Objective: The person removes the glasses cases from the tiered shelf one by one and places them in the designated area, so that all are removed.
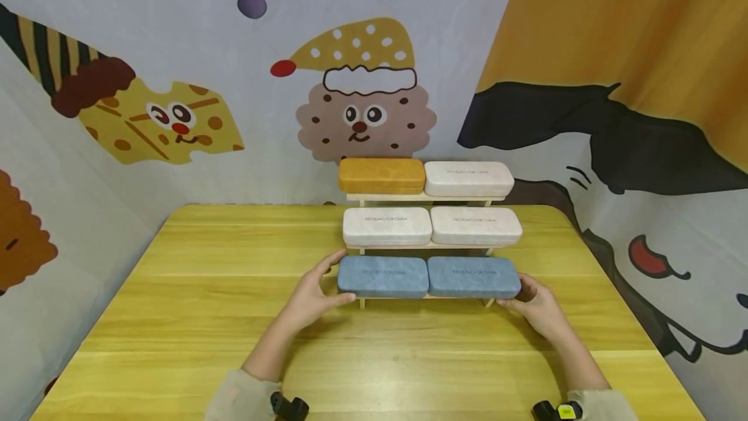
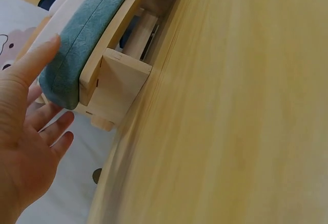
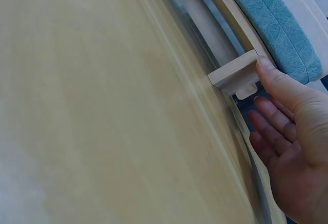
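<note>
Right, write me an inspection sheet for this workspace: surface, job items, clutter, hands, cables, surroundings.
Surface: wood-grain table, bearing a stepped wooden rack.
Job items: left blue case and right blue case side by side on the lowest step; two white cases on the middle; orange case and another white case on top.
Clutter: nothing seen.
Hands: left hand at the left blue case's outer end, thumb in front; right hand at the right blue case's outer end, thumb near the rack's corner. Whether either presses firmly cannot be told.
Cables: nothing seen.
Surroundings: cartoon-printed backdrop behind the table.
</note>
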Demonstrator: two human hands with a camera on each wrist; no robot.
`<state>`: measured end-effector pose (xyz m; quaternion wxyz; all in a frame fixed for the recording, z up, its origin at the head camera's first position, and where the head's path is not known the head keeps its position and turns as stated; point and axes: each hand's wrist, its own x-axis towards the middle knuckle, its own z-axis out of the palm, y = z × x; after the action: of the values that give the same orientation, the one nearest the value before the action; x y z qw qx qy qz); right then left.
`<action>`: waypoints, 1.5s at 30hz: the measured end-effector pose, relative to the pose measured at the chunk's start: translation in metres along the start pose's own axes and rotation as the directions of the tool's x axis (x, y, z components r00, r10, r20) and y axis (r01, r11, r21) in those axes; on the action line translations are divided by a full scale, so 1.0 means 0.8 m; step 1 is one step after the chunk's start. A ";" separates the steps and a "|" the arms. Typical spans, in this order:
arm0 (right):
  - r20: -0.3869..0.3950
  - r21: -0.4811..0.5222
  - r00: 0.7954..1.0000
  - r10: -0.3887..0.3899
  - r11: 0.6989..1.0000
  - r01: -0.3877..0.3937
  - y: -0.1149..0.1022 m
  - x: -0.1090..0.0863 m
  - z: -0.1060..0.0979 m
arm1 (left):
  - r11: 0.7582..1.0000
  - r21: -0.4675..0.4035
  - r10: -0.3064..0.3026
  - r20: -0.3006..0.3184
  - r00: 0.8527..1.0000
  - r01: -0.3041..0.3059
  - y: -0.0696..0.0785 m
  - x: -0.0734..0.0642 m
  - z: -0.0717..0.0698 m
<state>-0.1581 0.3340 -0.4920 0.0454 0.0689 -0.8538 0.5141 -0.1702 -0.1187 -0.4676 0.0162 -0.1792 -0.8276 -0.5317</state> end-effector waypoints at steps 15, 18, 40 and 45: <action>-0.012 -0.008 1.000 -0.003 1.000 0.003 0.002 0.000 0.000 | 0.997 -0.074 -0.032 0.003 0.999 0.032 0.049 -0.004 -0.007; -0.012 -0.004 1.000 -0.005 1.000 0.005 0.003 0.000 0.000 | 0.995 -0.093 -0.043 0.008 0.999 0.044 0.046 -0.002 -0.007; -0.011 0.015 1.000 -0.009 1.000 0.009 0.006 0.000 0.000 | 0.957 -0.277 -0.077 0.053 0.996 0.089 0.029 0.004 -0.009; -0.009 0.017 1.000 -0.001 1.000 0.002 0.006 0.000 0.000 | 0.954 -0.291 -0.069 0.047 0.997 0.079 0.030 0.002 -0.011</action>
<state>-0.1590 0.3366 -0.4960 0.0490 0.0677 -0.8492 0.5215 -0.1659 -0.1171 -0.4427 -0.0452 -0.1581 -0.7462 -0.6450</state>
